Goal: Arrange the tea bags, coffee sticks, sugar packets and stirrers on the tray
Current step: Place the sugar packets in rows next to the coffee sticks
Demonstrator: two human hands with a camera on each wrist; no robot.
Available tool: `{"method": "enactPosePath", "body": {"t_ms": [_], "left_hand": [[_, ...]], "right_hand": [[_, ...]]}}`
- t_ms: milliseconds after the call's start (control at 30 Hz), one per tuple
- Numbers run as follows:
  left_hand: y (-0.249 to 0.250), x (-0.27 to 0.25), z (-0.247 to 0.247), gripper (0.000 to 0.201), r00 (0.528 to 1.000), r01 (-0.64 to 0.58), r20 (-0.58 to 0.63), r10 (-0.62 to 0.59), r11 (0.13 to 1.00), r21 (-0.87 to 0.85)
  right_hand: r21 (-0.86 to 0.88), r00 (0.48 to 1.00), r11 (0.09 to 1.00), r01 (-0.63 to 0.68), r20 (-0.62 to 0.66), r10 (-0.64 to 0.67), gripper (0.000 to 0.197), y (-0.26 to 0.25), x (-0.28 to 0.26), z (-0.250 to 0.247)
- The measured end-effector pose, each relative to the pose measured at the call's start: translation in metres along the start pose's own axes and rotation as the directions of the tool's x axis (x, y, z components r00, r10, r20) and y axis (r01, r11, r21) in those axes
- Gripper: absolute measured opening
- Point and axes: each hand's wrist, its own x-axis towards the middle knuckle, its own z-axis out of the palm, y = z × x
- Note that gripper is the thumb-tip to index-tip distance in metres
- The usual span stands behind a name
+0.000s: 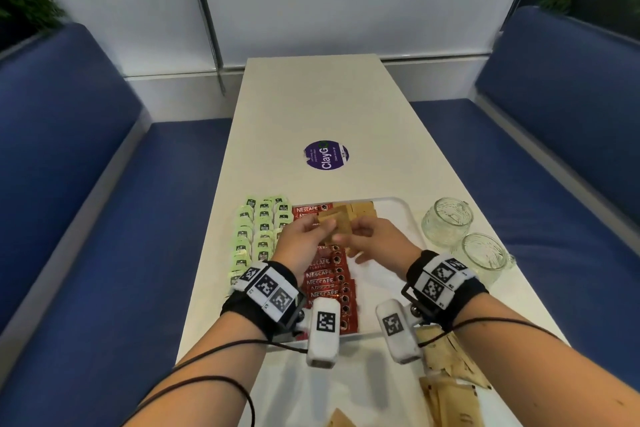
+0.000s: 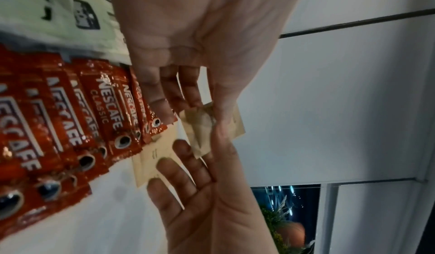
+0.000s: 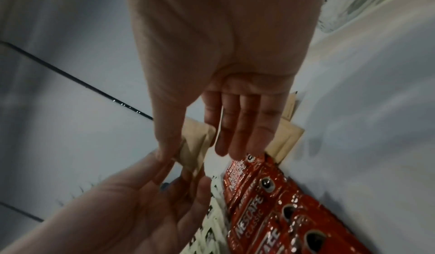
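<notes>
Between both hands (image 1: 341, 234): sugar packet (image 1: 337, 224)

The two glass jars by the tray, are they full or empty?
Empty. Both glass jars are see-through, with nothing inside either one.

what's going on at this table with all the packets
A person is laying out drink supplies on a white tray. Both hands meet above it: the left hand and right hand pinch brown sugar packets between them. Green tea bags already lie in rows at the left, red coffee sticks beside them, and a few sugar packets at the tray's far end. More brown packets wait on the table nearby, next to two glass mugs.
</notes>
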Motion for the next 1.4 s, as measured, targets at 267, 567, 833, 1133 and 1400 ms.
{"method": "enactPosePath", "body": {"t_ms": [267,567,833,1133,1400], "left_hand": [[0.014,-0.011,-0.005,0.011,0.999,-0.049,0.029,0.043,0.962,0.268],[0.039,0.013,0.024,0.017,0.983,-0.176,0.01,0.185,0.915,0.362],[0.018,0.041,0.034,0.044,0.954,-0.18,0.147,0.262,0.105,0.978],[-0.008,0.062,0.055,0.039,0.951,-0.282,0.291,0.106,-0.089,0.955],[-0.01,0.07,0.054,0.05,0.97,-0.205,0.221,0.106,-0.141,0.968]], "right_hand": [[0.118,0.999,0.993,0.016,-0.043,-0.011,0.02,-0.013,-0.007,-0.021],[0.335,0.977,0.94,0.065,-0.214,0.009,0.024,-0.034,0.013,-0.039],[-0.38,0.932,0.888,-0.259,-0.34,0.126,0.011,0.033,0.039,-0.062],[-0.396,0.929,0.874,-0.281,-0.34,0.145,0.022,0.05,0.053,-0.058],[-0.33,0.945,0.926,-0.185,-0.319,0.076,0.033,0.054,0.055,-0.051]]}}
